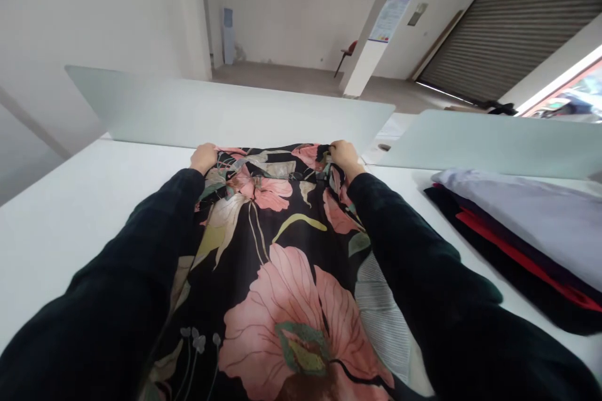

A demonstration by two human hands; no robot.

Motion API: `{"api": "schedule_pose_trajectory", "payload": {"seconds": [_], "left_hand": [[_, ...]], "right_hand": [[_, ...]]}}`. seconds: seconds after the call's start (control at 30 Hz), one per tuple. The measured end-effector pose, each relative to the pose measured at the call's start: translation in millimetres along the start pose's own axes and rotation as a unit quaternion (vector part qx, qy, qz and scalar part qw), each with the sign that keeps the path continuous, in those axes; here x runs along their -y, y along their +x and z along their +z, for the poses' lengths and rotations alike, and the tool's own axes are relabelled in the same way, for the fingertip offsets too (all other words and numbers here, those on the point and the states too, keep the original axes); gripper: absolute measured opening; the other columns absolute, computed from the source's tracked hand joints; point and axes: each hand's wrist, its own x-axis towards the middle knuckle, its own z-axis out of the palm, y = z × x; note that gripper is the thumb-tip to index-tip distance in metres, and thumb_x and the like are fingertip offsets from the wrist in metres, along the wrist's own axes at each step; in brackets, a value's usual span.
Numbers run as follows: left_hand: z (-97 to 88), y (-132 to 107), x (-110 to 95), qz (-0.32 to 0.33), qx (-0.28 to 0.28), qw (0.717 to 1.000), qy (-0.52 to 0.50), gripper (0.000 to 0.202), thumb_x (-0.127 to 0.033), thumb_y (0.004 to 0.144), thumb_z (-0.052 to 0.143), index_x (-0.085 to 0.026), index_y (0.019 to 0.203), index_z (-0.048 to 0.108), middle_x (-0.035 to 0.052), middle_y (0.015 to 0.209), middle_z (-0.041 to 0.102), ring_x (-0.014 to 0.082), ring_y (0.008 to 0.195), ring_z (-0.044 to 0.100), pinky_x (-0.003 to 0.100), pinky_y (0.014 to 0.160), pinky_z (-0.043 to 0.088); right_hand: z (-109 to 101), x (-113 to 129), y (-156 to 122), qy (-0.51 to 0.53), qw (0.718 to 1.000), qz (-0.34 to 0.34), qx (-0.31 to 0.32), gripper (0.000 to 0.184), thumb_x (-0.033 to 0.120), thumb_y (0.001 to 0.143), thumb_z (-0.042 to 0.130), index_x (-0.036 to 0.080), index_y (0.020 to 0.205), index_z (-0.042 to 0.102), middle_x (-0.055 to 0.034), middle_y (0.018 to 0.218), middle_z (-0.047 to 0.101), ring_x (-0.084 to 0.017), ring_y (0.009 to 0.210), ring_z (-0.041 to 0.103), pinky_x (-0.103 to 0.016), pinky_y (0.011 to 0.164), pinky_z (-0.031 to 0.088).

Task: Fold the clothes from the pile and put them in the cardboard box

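A black garment (277, 244) printed with large pink flowers lies spread on the white table (70, 200), running from me to its far edge. My left hand (204, 157) is closed on the cloth's far left corner. My right hand (345, 155) pinches the far right corner, where the fabric bunches up. Both arms in dark sleeves reach out over the garment.
A stack of folded clothes (522, 232) in lilac, red and black lies on the table at the right. Frosted divider panels (235, 113) stand along the table's far edge. Beyond are a pillar, a red chair and a roller shutter.
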Motion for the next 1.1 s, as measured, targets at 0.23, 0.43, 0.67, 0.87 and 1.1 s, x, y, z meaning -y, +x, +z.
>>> {"api": "schedule_pose_trajectory", "payload": {"seconds": [0.23, 0.43, 0.67, 0.87, 1.1], "left_hand": [[20.0, 13, 2, -0.01, -0.009, 1.0, -0.001, 0.035, -0.033, 0.087, 0.047, -0.016, 0.11, 0.067, 0.0197, 0.114, 0.066, 0.0327, 0.108, 0.061, 0.038, 0.085, 0.047], [20.4, 8, 6, 0.012, -0.034, 0.999, 0.0, 0.042, -0.034, 0.09, 0.039, -0.014, 0.12, 0.06, 0.0225, 0.123, 0.059, 0.0361, 0.115, 0.056, 0.044, 0.093, 0.044], [-29.9, -42, 26, 0.101, -0.063, 0.993, -0.003, 0.054, -0.042, 0.086, 0.047, -0.014, 0.132, 0.051, 0.0182, 0.132, 0.051, 0.0295, 0.124, 0.049, 0.039, 0.107, 0.035], [-70.8, -157, 94, 0.161, 0.004, 0.987, -0.013, 0.048, -0.049, 0.081, 0.041, -0.016, 0.108, 0.063, 0.0126, 0.113, 0.063, 0.0238, 0.099, 0.063, 0.035, 0.095, 0.047], [-79.2, -339, 167, 0.082, 0.034, 0.991, -0.105, 0.043, -0.064, 0.077, 0.042, -0.039, 0.101, 0.068, 0.0002, 0.103, 0.069, 0.0241, 0.087, 0.068, 0.037, 0.07, 0.056]], "right_hand": [[27, 12, 7, -0.008, 1.0, 0.006, 0.011, 0.038, 0.021, 0.094, 0.038, 0.012, 0.117, 0.067, -0.0226, 0.114, 0.065, -0.033, 0.106, 0.063, -0.041, 0.084, 0.048], [27, 24, -10, -0.001, 0.997, -0.079, 0.022, 0.037, 0.019, 0.092, 0.041, 0.013, 0.119, 0.065, -0.0191, 0.119, 0.064, -0.029, 0.109, 0.06, -0.037, 0.091, 0.046], [-24, 21, -91, 0.052, 0.959, -0.275, 0.043, 0.033, 0.019, 0.091, 0.045, 0.015, 0.117, 0.065, -0.0106, 0.118, 0.067, -0.022, 0.105, 0.061, -0.029, 0.094, 0.043], [-51, -18, -218, 0.128, 0.883, -0.422, 0.159, 0.025, 0.022, 0.09, 0.048, 0.018, 0.104, 0.068, -0.009, 0.108, 0.069, -0.021, 0.099, 0.065, -0.034, 0.091, 0.049], [-37, -104, -295, 0.084, 0.908, -0.39, 0.13, 0.031, 0.028, 0.089, 0.05, 0.02, 0.113, 0.067, -0.014, 0.124, 0.063, -0.028, 0.117, 0.059, -0.047, 0.099, 0.048]]}}
